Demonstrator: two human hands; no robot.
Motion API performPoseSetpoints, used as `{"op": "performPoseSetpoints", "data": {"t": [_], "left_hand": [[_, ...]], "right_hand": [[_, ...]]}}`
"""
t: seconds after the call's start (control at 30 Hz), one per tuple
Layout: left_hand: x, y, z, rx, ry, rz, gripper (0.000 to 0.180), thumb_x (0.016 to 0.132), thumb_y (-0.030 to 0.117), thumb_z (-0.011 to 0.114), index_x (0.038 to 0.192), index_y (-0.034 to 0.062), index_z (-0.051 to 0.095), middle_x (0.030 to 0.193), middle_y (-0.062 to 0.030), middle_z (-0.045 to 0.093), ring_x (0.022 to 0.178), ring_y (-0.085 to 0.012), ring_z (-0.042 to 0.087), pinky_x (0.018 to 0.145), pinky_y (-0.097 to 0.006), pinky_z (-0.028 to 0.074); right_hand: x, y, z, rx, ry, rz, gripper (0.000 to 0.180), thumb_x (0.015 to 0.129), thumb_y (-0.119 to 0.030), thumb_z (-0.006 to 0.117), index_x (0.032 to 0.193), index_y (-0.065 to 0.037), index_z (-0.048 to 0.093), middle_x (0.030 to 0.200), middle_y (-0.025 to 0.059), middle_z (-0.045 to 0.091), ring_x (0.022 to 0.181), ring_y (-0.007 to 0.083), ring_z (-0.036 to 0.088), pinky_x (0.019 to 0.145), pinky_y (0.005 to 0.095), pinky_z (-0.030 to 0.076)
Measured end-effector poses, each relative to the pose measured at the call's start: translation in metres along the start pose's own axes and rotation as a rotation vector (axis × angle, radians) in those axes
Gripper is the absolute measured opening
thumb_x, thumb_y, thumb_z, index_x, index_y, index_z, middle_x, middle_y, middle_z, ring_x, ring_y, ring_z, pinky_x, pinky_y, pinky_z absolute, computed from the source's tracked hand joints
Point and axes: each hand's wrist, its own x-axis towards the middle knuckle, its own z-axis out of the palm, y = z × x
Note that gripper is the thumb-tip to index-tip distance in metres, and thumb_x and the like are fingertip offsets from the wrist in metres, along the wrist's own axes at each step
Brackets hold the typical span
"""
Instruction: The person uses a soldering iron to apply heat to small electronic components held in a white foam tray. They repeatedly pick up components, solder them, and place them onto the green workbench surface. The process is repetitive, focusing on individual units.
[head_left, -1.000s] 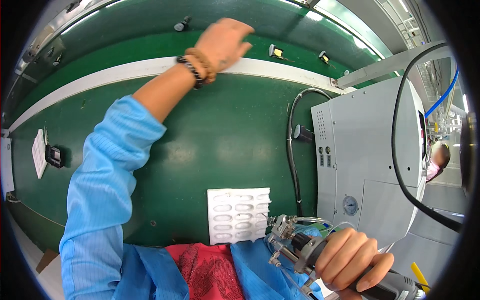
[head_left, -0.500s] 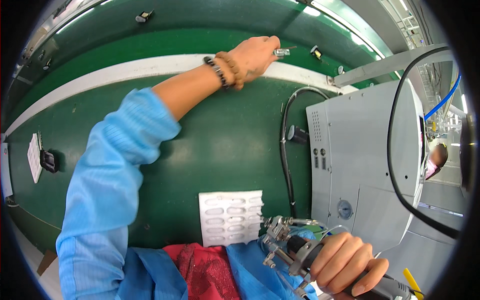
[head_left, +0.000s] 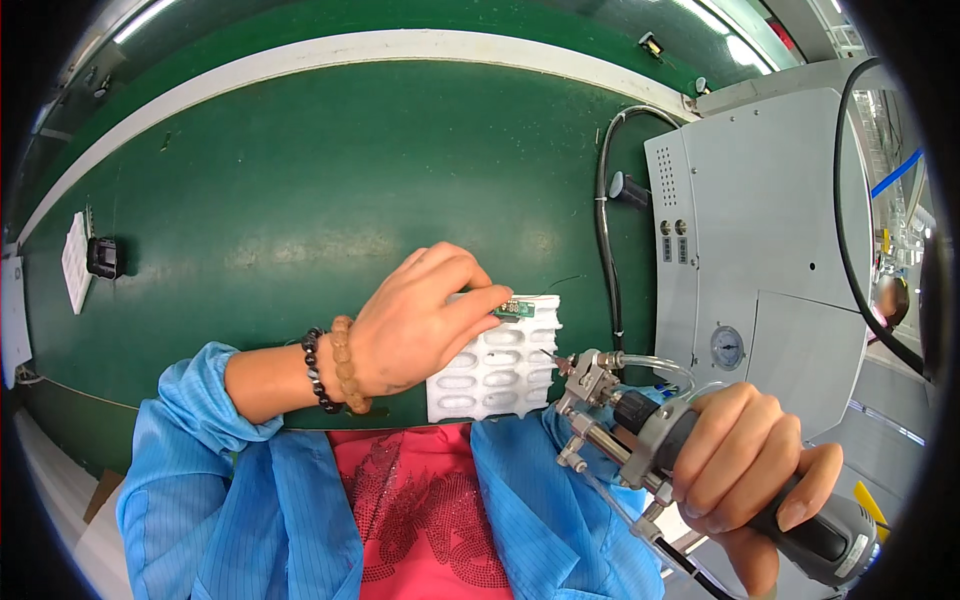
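My left hand (head_left: 425, 320) rests over a white blister tray (head_left: 497, 372) on the green conveyor belt (head_left: 300, 200). Its fingertips pinch a small green circuit board (head_left: 516, 309) at the tray's upper right corner. Two bead bracelets sit on that wrist. My right hand (head_left: 745, 465) grips the black handle of a metal dispensing tool (head_left: 640, 440). The tool's needle tip (head_left: 548, 354) points left at the tray's right edge, just below the small board. Clear tubes run from the tool.
A grey machine cabinet (head_left: 760, 250) with a round gauge and a black hose stands at the right. A small black part (head_left: 103, 257) and a white tray (head_left: 76, 262) lie at the belt's left. A white strip borders the belt's far side.
My left arm, stretched to the belt's far edge before, has drawn back to the blister tray and now holds a small green board. The tool in my right hand stayed near the tray.
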Motion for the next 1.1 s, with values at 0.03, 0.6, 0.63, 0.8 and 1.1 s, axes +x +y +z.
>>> {"op": "performPoseSetpoints", "data": {"t": [0.03,0.6,0.63,0.8,1.1], "left_hand": [[-0.004,0.002,0.004,0.033,0.01,0.001,0.033,0.075,0.008,0.077,0.107,0.0015,0.067,0.096,-0.0108,0.061,0.091,-0.0298,0.059,0.078,-0.04,0.049],[-0.015,-0.006,0.018,0.05,0.13,-0.043,0.036,0.069,0.006,0.08,0.102,0.0007,0.068,0.096,-0.01,0.064,0.093,-0.0299,0.061,0.082,-0.041,0.051],[-0.015,-0.007,0.018,0.057,0.13,-0.046,0.037,0.069,0.005,0.08,0.103,0.0007,0.068,0.096,-0.0099,0.063,0.094,-0.03,0.061,0.082,-0.041,0.051],[-0.016,-0.009,0.021,-0.002,0.115,-0.068,0.043,0.069,0.005,0.079,0.109,0.0004,0.066,0.099,-0.0107,0.062,0.096,-0.0303,0.059,0.083,-0.041,0.05],[-0.021,-0.016,0.025,-0.133,0.145,-0.103,0.039,0.067,0.003,0.08,0.104,-0.0003,0.068,0.097,-0.0096,0.064,0.094,-0.03,0.06,0.08,-0.039,0.051]], "right_hand": [[0.0,0.0,0.0,0.003,-0.008,0.0,0.051,0.089,-0.043,0.071,0.116,-0.008,0.046,0.077,0.0026,0.052,0.056,0.0126,0.053,0.046,0.0241,0.046],[0.008,0.035,0.018,0.024,0.156,-0.012,0.031,0.089,-0.015,0.075,0.099,-0.007,0.046,0.064,0.0067,0.059,0.048,0.017,0.057,0.045,0.0296,0.048],[0.009,0.039,0.017,-0.003,0.148,-0.025,0.035,0.088,-0.023,0.076,0.1,-0.008,0.047,0.063,0.0047,0.059,0.047,0.0143,0.057,0.044,0.0265,0.048],[0.014,0.057,0.018,-0.11,0.143,-0.048,0.049,0.086,-0.045,0.075,0.107,-0.01,0.047,0.062,-0.001,0.058,0.047,0.0084,0.056,0.042,0.0197,0.047],[0.013,0.064,0.018,-0.111,0.137,-0.035,0.053,0.086,-0.049,0.073,0.109,-0.01,0.047,0.063,-0.0016,0.058,0.048,0.0083,0.056,0.041,0.0201,0.047]]}}
